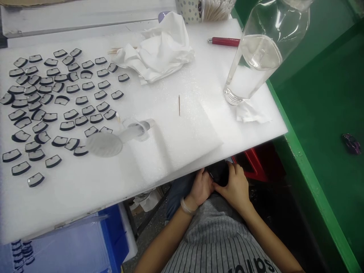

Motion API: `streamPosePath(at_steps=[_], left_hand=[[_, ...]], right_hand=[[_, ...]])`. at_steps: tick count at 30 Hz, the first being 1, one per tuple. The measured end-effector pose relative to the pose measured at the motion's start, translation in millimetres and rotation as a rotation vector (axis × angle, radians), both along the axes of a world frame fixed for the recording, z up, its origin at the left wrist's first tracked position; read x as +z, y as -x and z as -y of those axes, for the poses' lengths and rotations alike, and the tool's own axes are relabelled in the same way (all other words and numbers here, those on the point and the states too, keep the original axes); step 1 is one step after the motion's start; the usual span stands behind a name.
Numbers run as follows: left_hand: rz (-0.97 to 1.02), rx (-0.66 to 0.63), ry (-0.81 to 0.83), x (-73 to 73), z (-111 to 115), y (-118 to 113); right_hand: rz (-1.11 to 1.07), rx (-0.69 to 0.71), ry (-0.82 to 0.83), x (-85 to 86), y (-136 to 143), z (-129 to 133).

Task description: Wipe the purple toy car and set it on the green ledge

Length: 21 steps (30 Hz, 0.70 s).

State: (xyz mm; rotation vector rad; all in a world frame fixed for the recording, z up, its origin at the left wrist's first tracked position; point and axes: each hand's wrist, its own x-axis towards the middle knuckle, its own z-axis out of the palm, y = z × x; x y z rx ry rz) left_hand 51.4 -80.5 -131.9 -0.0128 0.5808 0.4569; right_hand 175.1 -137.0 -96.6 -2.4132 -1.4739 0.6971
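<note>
Both my hands are down in my lap, below the table's front edge. My left hand (202, 186) curls around the left side of a black phone (218, 171), whose far end is partly hidden by the table edge. On its other side, my right hand (236, 185) grips it with bent fingers and the thumb near the lower edge. On the white foam tabletop (93, 182) lie many small curved pieces (82, 100) with dark rims. Nearer the middle are a translucent plastic piece with a round frosted disc (105, 144) and a single thin wooden stick (179, 105).
A tilted-looking clear bottle (256, 53) of liquid stands at the right, beside a red pen (225, 41). Crumpled white tissue (162, 51) and cotton swabs (217, 9) are at the back. A green ledge (309, 182) runs along the right; a blue bin (113, 231) sits below left.
</note>
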Motion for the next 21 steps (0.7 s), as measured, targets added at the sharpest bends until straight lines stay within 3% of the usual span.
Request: streamPosePath(at_steps=[8,12,16,19,21], left_hand=[[-0.017,-0.001,-0.007,-5.0,2,0],[-0.028,-0.016,-0.012,-13.0,3,3],[-0.006,-0.068,-0.026,-16.9,0,8],[0.009,-0.094,-0.041,-18.7,-3,10],[0.016,-0.106,-0.047,-20.4,-3,10]], right_hand=[[0.008,-0.03,0.016,-0.8,3,0],[0.005,-0.112,0.053,3.3,-10,12],[0.035,-0.331,0.102,-6.1,-59,21],[0.04,-0.53,0.131,-19.8,-106,18],[-0.02,-0.591,0.119,-25.1,-129,14]])
